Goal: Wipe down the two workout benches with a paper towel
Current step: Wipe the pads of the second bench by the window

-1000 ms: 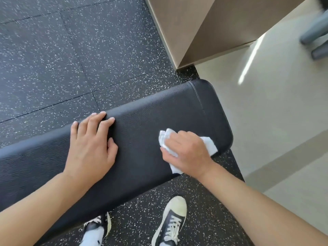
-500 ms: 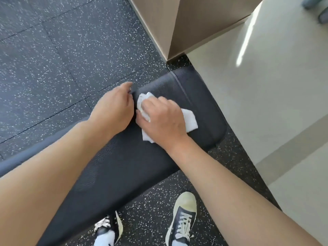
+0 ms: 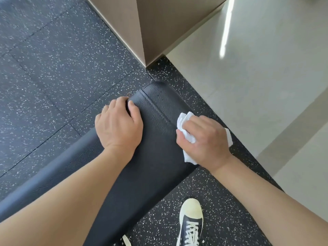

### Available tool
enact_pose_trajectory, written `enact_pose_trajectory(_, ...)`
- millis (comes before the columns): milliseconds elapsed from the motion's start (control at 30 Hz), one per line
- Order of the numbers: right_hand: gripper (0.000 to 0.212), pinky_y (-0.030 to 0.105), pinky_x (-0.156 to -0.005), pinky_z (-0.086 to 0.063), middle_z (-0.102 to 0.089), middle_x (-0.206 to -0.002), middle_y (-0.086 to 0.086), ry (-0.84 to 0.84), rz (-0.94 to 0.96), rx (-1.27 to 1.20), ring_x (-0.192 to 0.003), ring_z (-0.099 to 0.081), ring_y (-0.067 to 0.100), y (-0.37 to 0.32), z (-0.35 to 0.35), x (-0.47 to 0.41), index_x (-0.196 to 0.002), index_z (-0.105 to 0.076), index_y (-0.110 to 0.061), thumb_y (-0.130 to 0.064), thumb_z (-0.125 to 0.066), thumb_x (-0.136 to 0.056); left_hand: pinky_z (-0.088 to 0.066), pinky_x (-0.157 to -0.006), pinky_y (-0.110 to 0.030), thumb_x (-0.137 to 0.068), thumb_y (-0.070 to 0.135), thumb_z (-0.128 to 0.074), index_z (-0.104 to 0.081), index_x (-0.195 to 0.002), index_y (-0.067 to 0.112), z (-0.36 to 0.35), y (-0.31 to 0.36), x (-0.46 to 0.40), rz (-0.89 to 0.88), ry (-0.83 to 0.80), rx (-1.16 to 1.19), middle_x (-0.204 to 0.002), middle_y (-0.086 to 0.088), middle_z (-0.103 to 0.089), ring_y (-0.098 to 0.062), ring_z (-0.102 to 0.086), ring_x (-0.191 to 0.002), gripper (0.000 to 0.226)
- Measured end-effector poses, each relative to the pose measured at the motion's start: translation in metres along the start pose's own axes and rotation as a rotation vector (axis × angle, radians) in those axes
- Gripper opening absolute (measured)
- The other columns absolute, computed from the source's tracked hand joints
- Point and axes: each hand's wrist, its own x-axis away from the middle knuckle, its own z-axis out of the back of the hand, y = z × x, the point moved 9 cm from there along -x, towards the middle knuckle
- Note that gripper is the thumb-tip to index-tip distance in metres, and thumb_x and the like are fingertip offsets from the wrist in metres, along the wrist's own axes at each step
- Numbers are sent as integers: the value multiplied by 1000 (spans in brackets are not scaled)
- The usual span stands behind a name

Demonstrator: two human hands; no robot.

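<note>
Closest to the camera, two bare forearms come in from the bottom edge, and both are cut off there. Down on the floor is a black sneaker (image 3: 190,223) with white laces and a pale rubber toe — its heel is out of the picture. Only a thin pale sliver of the other shoe (image 3: 126,240) peeks out beside the bench.

The black bench (image 3: 152,167) runs slanted from the lower left up to a rounded end. Its cover looks like bumpy leather, with a stitched seam across it near the end. The arms hide a lot of its top.

The left hand (image 3: 119,126) rests on the far edge of the bench, fingers curled over that edge so the tips are hidden (it holds nothing else).

The right hand (image 3: 205,139) is at the near corner of the bench end, curled around a crumpled white paper towel (image 3: 185,134) and pressing it on the pad. Most of the towel is hidden under the hand — bits stick out at the top, the bottom and the right side.

Beyond is dark rubber floor (image 3: 58,68) with white specks, laid in big squares. To the right is smooth pale tile (image 3: 257,82) with a bright streak of light. At the top stands the corner of a tan pillar (image 3: 142,23), cut off by the frame.
</note>
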Motion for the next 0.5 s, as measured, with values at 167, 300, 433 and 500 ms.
enact_pose_trajectory(167,23,39,-55,-42,-62,-73,4,-73,-27,-78,-63,-55,30,-27,-51,-108,-73,-64,-12,-27,-73,-89,-40,-85,-47,-102,40,-25,-64,-113,20,-2,3,-2,4,-7,-26,-112,-5,-70,-36,-60,-103,45)
enact_pose_trajectory(300,31,35,-63,-29,-54,-74,-2,-281,-64,-15,-76,-58,26,-31,-103,-170,-75,-54,-19,-41,-58,-97,-41,-85,-46,-102,41,-24,-65,-118,21,-4,3,-3,2,-9,-46,-115,-3,-70,-35,-61,-104,49)
enact_pose_trajectory(433,28,34,-60,-30,-54,-71,-1,-161,-3,-91,-66,-45,23,-26,-81,-148,-72,-56,-18,-36,-67,-92,-41,-87,-47,-101,42,-23,-64,-122,19,-6,4,-3,-13,-22,-67,-117,-3,-69,-35,-60,-105,51)
enact_pose_trajectory(500,21,35,-60,-34,-60,-81,-1,-71,44,-126,-65,-46,23,-16,-51,-105,-78,-65,-17,-31,-71,-92,-41,-87,-47,-101,41,-24,-64,-121,19,-6,4,-4,-13,-27,-71,-116,-3,-69,-34,-59,-104,50)
